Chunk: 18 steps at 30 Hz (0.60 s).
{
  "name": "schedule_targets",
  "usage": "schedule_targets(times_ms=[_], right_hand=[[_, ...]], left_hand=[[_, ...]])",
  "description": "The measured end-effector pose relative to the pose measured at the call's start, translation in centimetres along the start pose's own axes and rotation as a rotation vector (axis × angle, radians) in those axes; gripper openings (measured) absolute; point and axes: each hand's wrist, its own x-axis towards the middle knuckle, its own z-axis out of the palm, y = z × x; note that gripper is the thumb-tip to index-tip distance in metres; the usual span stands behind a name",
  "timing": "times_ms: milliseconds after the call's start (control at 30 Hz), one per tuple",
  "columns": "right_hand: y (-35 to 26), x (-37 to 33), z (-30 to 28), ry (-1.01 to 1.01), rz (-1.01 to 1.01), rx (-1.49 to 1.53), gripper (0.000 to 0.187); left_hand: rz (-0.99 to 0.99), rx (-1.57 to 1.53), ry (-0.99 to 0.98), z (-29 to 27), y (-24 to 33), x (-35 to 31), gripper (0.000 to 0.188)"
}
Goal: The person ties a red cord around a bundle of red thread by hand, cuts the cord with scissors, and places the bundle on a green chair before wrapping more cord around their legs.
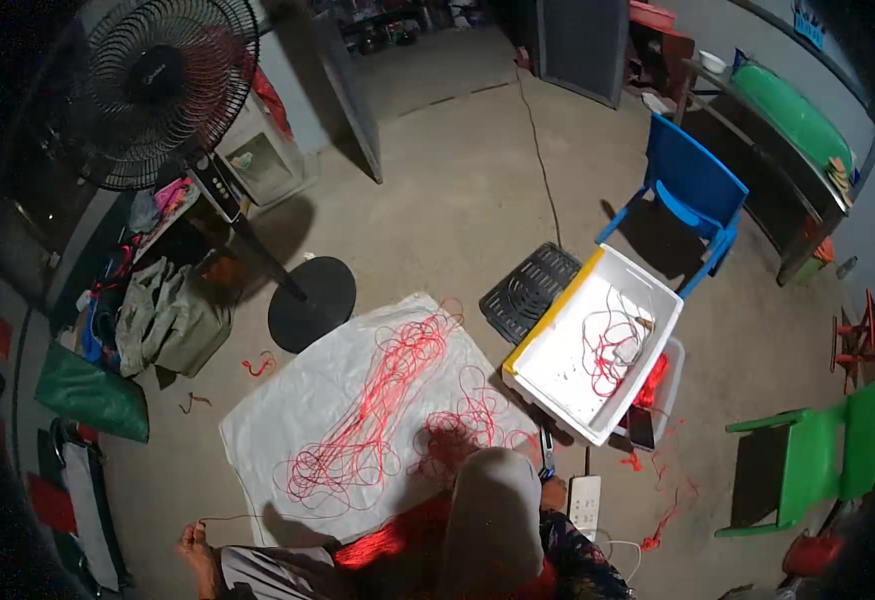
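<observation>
Head view: L hand [198, 548] pinches red cord [378, 400]; R hand [554, 492] mostly hidden, grip can't tell.

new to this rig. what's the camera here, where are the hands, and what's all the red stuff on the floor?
There is no machine: a person wears a wide fisheye camera on the head, looking down, so straight edges bend near the rim. The person sits on a concrete floor; the pale knee fills the lower middle.

The right hand is only partly visible behind the knee, beside a small dark tool; whether it grips it is unclear. At lower left a bare foot or hand touches a thin thread; I cannot tell which it is.

In front lies a white sheet covered with tangled red thread. To its right sits a white bin with a yellow edge, with more red thread inside. Around: a standing fan, a blue chair, a green chair, a white power strip.
</observation>
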Motion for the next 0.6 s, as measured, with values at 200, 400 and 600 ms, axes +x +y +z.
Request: schedule_targets(times_ms=[200, 400, 600], right_hand=[[-1.1, 1.4, -3.2, -0.271, -0.291, 0.151, 0.053], [3.2, 2.4, -3.8, -0.524, -0.530, 0.387, 0.020], [17.6, 4.6, 1.5, -0.773, -1.062, 1.088, 0.021]], left_hand=[[-0.035, 0.034, 0.085, -0.9, 1.8, -1.5, 0.032], [-0.177, 0.227, 0.087, -2.9, -2.5, -1.0, 0.033], [-0.210, 0.056, -0.016, 1.2, -4.8, 1.2, 0.038]])
